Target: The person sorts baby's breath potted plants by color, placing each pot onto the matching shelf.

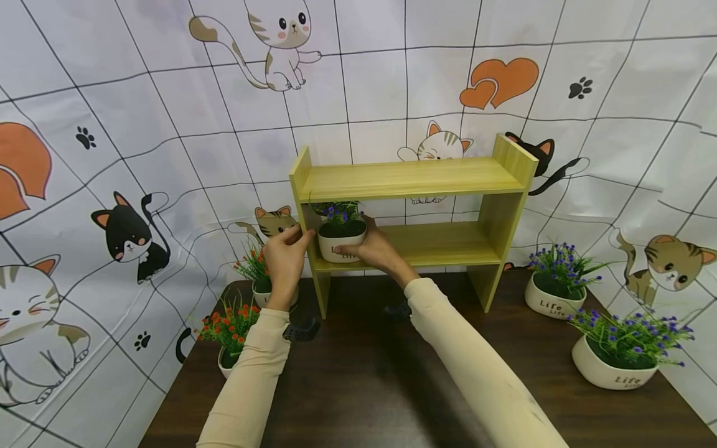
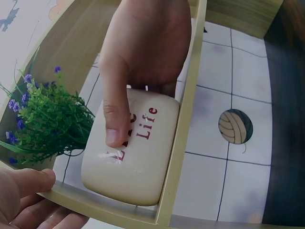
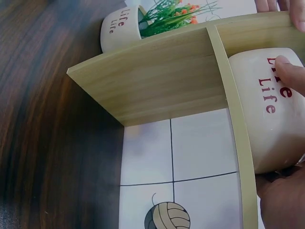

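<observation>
A white pot of purple flowers (image 1: pixel 329 246), marked "Life", is at the left end of the middle board of a small wooden shelf (image 1: pixel 414 177). My right hand (image 1: pixel 382 250) holds this pot from its right side. In the left wrist view the right thumb (image 2: pixel 116 119) lies across the lettering on the pot's front, while the other fingers are mostly hidden behind it. My left hand (image 1: pixel 284 260) pinches the shelf's left side panel, thumb (image 2: pixel 35 180) on the inner side and fingers (image 2: pixel 57 218) outside. The pot's base appears to touch the board.
Two pots of orange flowers, one far (image 1: pixel 262 292) and one near (image 1: pixel 228 333), stand on the dark table (image 1: pixel 347 386) left of the shelf. On the right are two pots of purple flowers, one far (image 1: pixel 554 298) and one near (image 1: pixel 613 367). A cat-patterned wall covering (image 1: pixel 381 93) rises behind.
</observation>
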A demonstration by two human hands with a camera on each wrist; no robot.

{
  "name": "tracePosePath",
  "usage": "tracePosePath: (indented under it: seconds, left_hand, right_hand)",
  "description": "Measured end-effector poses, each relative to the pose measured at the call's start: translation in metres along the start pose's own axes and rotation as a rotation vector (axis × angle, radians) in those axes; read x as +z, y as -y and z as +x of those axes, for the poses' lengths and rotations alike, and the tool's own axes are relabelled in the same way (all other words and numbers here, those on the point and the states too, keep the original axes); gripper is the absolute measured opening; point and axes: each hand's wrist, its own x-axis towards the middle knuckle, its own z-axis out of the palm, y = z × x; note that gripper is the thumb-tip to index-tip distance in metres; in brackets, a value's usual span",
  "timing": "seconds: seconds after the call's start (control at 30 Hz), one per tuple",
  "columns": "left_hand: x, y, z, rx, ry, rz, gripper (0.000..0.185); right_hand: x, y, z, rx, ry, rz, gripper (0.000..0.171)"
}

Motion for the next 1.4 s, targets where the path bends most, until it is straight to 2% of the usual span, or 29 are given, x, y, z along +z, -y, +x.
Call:
tracePosePath:
  seconds: [0.2, 0.5, 0.63, 1.0, 1.2, 1.4]
  left_hand:
    - [0.001, 0.001, 0.000, -0.001, -0.010, -0.012, 0.030]
    - [0.001, 0.001, -0.001, -0.011, -0.009, -0.019, 0.030]
    - [0.001, 0.002, 0.000, -0.009, -0.007, -0.022, 0.030]
    - [0.001, 0.002, 0.000, -0.010, -0.008, -0.032, 0.030]
    - [0.003, 0.001, -0.001, -0.001, -0.009, -0.037, 0.030]
    - [0.003, 0.002, -0.001, -0.004, -0.023, -0.025, 0.029]
  right_hand:
    - [-0.001, 0.000, -0.001, -0.060, 0.022, 0.058, 0.121]
    - [-0.015, 0.007, -0.011, -0.092, 0.014, -0.009, 0.117]
    - [-0.024, 0.006, -0.018, -0.120, -0.015, -0.038, 0.102]
    - [-0.049, 0.000, -0.050, -0.191, -0.165, -0.059, 0.038]
    - [-0.065, -0.007, -0.071, -0.292, -0.225, -0.103, 0.015]
    - [-0.084, -0.012, -0.095, -0.339, -0.254, -0.141, 0.008]
